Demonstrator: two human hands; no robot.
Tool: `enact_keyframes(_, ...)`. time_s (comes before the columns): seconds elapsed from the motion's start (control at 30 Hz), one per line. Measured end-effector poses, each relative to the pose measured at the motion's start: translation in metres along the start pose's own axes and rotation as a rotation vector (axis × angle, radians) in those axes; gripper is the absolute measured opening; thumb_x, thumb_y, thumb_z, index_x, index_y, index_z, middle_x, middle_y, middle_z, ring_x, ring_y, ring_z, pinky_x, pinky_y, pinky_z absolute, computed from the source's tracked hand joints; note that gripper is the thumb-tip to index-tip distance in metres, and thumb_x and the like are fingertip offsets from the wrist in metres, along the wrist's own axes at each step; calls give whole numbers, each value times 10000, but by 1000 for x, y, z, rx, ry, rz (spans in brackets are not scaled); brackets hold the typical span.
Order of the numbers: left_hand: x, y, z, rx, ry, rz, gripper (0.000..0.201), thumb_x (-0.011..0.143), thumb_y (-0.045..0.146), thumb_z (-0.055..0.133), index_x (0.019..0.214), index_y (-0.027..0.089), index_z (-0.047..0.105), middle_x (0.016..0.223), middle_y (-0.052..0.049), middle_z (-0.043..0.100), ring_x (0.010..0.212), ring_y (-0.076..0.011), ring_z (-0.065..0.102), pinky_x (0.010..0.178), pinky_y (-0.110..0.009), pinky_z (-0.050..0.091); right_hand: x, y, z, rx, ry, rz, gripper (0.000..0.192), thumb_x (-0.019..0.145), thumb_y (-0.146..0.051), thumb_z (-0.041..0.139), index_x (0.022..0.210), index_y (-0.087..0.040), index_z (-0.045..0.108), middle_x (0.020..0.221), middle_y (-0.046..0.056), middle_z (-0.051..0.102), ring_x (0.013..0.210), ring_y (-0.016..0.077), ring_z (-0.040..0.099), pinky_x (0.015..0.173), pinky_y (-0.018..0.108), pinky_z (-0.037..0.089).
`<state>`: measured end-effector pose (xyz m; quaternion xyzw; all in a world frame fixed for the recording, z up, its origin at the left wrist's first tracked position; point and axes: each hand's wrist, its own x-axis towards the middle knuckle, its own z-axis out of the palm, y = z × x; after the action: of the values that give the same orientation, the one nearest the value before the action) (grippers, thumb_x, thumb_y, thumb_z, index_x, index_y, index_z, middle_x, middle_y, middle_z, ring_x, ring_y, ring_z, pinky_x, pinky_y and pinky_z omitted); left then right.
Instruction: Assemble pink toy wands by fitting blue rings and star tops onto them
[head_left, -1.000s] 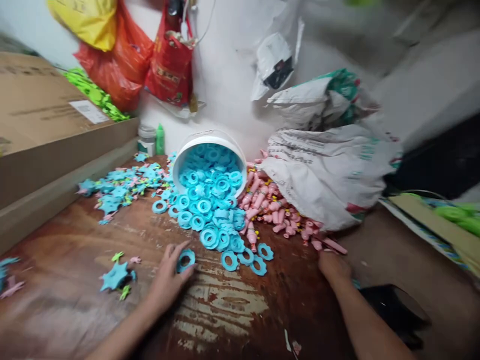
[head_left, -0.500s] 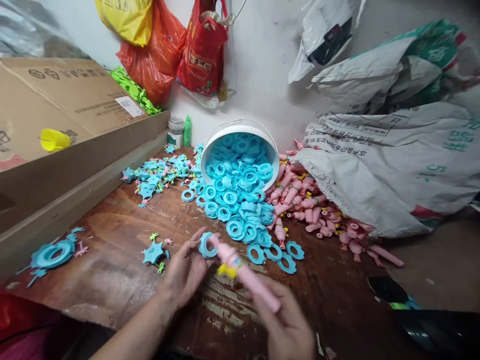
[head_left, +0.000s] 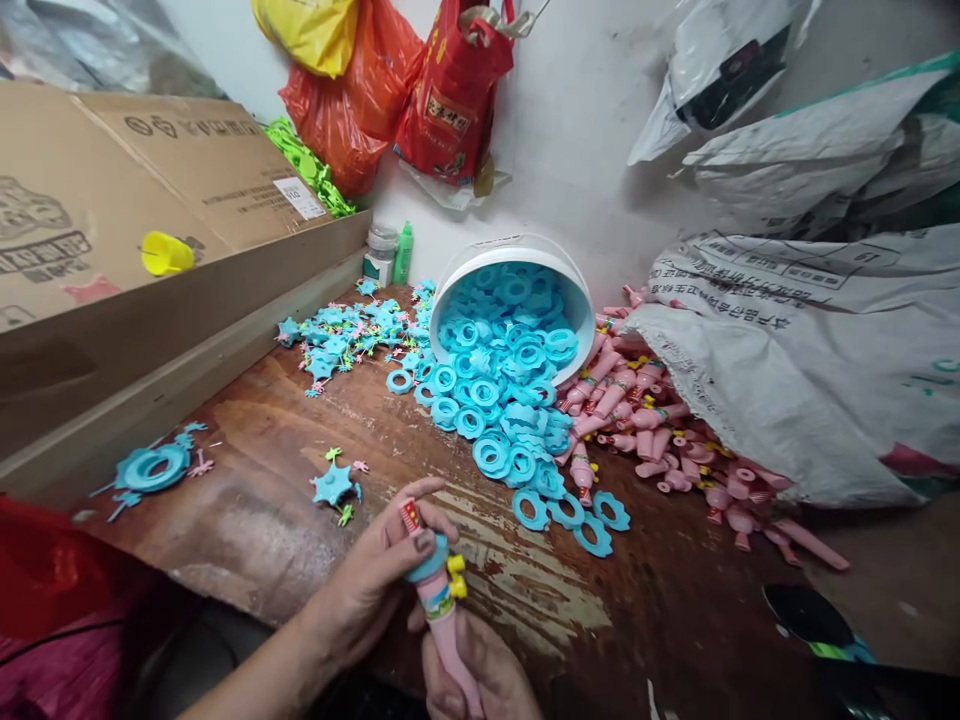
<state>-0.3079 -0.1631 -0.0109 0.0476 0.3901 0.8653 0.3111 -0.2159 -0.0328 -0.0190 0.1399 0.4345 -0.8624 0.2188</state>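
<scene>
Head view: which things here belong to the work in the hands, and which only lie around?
In use: left hand, right hand, pink stick, blue ring, ring bucket, pink stick pile.
Lying about: cardboard box, hanging bags, white sack.

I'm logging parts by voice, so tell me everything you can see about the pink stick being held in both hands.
The pink stick looks like smooth moulded plastic, a slim handle standing nearly upright near the table's front edge. A small yellow piece juts from its side under a blue ring seated near its top; a red and white tip shows above. The right hand grips its lower end, and the left hand pinches ring and top.
</scene>
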Motion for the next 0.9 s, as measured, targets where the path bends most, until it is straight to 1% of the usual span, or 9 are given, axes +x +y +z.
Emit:
enact_keyframes(0.1, -1, 17, -37, 535, 178, 227, 539, 945, 467, 589, 1447, 304, 476, 1312, -98, 599, 995, -232, 610, 845, -377, 531, 2, 4, -3, -26, 56, -53, 546, 837, -708, 662, 921, -168, 662, 511, -73, 508, 346, 19, 299, 380, 154, 233)
enact_keyframes(0.17, 3, 27, -74, 1043, 315, 447, 550, 889, 367, 658, 1421, 309, 530, 1414, -96, 559, 1266, -316, 483, 1078, -511, 410, 2, 6, -14, -166, 154, -85, 536, 851, -691, 661, 865, -155, 671, 570, -23, 581, 410, 43, 402, 428, 166, 310)
enact_keyframes(0.27, 9, 33, -116, 1514, 314, 519, 352, 888, 264, 581, 1217, 293, 703, 1299, -98, 653, 1187, -344, 528, 1047, -590, 424, 1, 8, -33, -324, 270, -148, 543, 777, -668, 755, 935, -149, 726, 674, -16, 589, 497, 64, 438, 496, 197, 395)
enact_keyframes(0.33, 11, 31, -119, 1519, 286, 509, 305, 923, 268, 522, 1143, 270, 734, 1225, -104, 692, 1095, -311, 596, 991, -532, 491, 1, 9, -39, -396, 334, -185, 633, 732, -680, 782, 1103, -169, 738, 687, -26, 577, 492, 66, 410, 478, 202, 384)
enact_keyframes(0.43, 12, 21, -88, 1231, 261, 414, 383, 968, 351, 492, 1308, 261, 644, 1269, -90, 688, 1159, -271, 622, 1014, -433, 504, -1, 11, -40, -515, 417, -235, 708, 779, -724, 698, 1260, -205, 711, 721, 15, 669, 541, 132, 550, 511, 236, 465)
enact_keyframes(0.5, 13, 13, -60, 1005, 219, 280, 431, 993, 395, 444, 1381, 267, 582, 1300, -71, 683, 1180, -248, 632, 1005, -386, 512, -4, 11, -42, -626, 500, -294, 675, 829, -713, 635, 1296, -230, 700, 981, 81, 772, 856, 244, 716, 744, 305, 581)
enact_keyframes(0.6, 18, 0, -40, 917, 86, 126, 414, 978, 394, 464, 1338, 259, 619, 1296, -66, 688, 1195, -255, 618, 1024, -389, 494, -14, 4, -55, -944, 596, -329, 600, 901, -639, 554, 1321, -232, 690, 1317, 113, 710, 1259, 304, 630, 1054, 366, 496)
enact_keyframes(0.77, 29, -17, -57, 1219, 35, 147, 522, 777, 160, 635, 1290, 246, 669, 1218, -77, 702, 1166, -303, 562, 1061, -479, 434, -29, -11, -76, -1278, 523, -140, 545, 958, -538, 478, 1364, -216, 648, 1334, 119, 704, 1225, 276, 666, 1022, 335, 517)
enact_keyframes(0.9, 32, -20, -67, 1151, 50, 164, 612, 800, 135, 586, 1400, 256, 573, 1385, -77, 634, 1275, -276, 550, 1112, -443, 406, -26, -10, -64, -1195, 597, -244, 511, 907, -587, 559, 1231, -225, 719, 1131, 83, 790, 1042, 253, 734, 868, 243, 559)
